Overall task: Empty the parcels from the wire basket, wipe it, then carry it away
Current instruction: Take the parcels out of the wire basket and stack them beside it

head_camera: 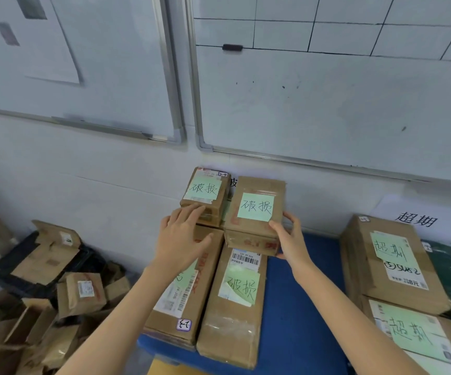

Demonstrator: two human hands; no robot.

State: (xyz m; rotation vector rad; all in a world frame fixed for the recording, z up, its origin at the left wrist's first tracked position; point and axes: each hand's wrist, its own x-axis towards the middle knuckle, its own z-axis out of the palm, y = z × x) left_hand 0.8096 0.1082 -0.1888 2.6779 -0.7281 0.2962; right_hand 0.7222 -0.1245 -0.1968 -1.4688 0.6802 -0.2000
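The right hand (292,239) is curled round the near right corner of a small cardboard parcel (256,185). The thumb is laid on top beside its green handwritten note (256,207), and the fingers are wrapped round the right side. This parcel is seen over the far end of a long parcel (235,301); whether it is resting or lifted cannot be told. The left hand (183,236) is held flat with fingers straight, nothing gripped. Its fingertips are laid on the near edge of a second small parcel (205,193), just beside the first, against the wall. Under the left palm another long parcel (175,304) is laid, touching the first long one. All are set on a blue table (300,307). Two larger parcels (392,263) are stacked at the table's right, well apart. Two whiteboards (327,104) are mounted above. A dark crate (5,269) and loose cardboard boxes (81,293) are heaped lower left.
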